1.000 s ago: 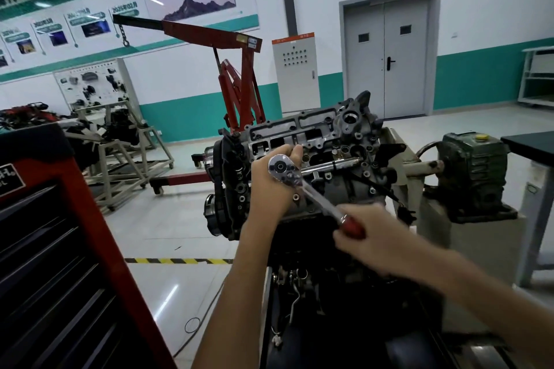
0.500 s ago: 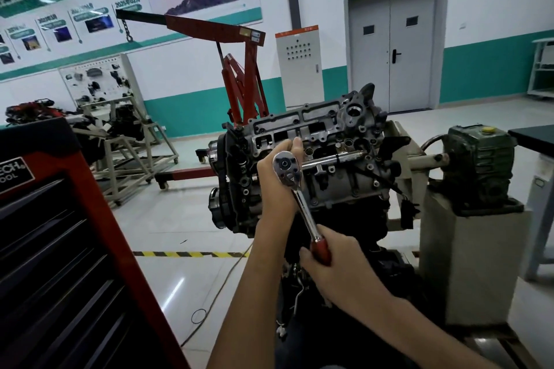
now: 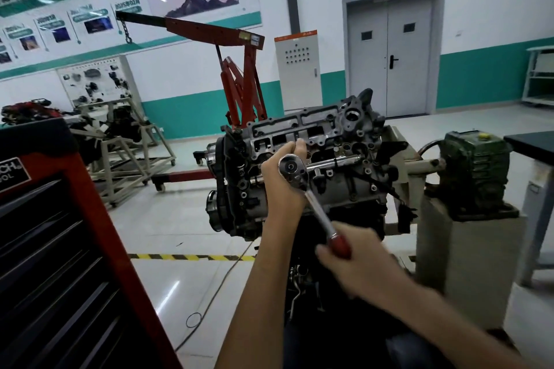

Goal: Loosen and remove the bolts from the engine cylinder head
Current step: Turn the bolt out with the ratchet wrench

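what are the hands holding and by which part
Both hold one ratchet wrench. The right hand grips its red handle; the left hand curls around its round head, at the engine.

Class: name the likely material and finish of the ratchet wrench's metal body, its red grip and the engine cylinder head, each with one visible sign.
Silver ratchet wrench: polished, probably chromed steel; bright glints.
Red handle grip: likely plastic or rubber; smooth, uniform colour.
Grey engine cylinder head: seemingly cast aluminium; dull matte surface.

ratchet (image 3: 317, 209) between left hand (image 3: 281, 189) and right hand (image 3: 359, 263) | cylinder head (image 3: 347, 135) behind left hand | tool cabinet (image 3: 69, 249) left of both
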